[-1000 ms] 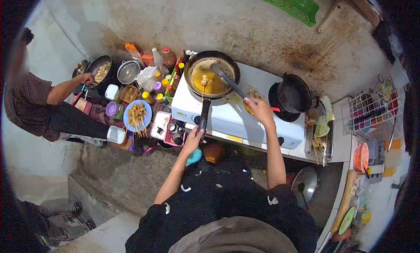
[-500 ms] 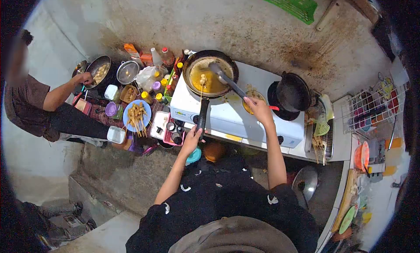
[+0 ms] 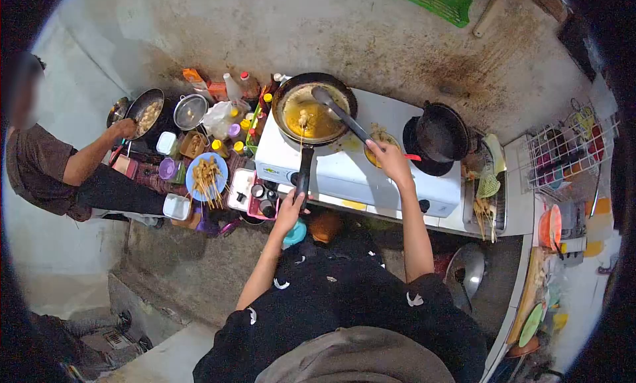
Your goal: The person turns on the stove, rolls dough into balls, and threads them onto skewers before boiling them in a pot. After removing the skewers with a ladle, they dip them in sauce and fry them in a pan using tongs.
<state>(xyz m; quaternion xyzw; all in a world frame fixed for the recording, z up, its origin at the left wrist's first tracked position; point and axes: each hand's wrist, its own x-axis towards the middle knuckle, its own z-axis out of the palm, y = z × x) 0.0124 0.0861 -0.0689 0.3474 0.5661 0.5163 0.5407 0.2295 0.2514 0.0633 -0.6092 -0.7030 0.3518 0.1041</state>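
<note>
My left hand (image 3: 289, 211) is closed around the end of the black handle of a frying pan (image 3: 305, 174), which sits on the left side of the white stove (image 3: 361, 177). Yellow liquid, oil or egg (image 3: 324, 126), covers part of the pan's bottom. A skewer with pale balls (image 3: 304, 118) lies in it, its stick over the near rim. My right hand (image 3: 391, 161) grips a black spatula (image 3: 348, 120) with a red handle end. The spatula's blade is inside the pan, right of the skewer. Partly behind my right hand is a bowl of yellow mixture (image 3: 372, 156).
A black pot (image 3: 442, 136) stands on the right burner. Skewers (image 3: 485, 217) rest on a tray at right. On the left are a blue plate (image 3: 193, 185) of skewers, bottles (image 3: 249, 85) and tubs (image 3: 176, 206). Another person (image 3: 50, 164) reaches to a second pan (image 3: 152, 128).
The view has shifted slightly. The spatula's blade has moved a little up and left inside the pan. Both hands keep their holds.
</note>
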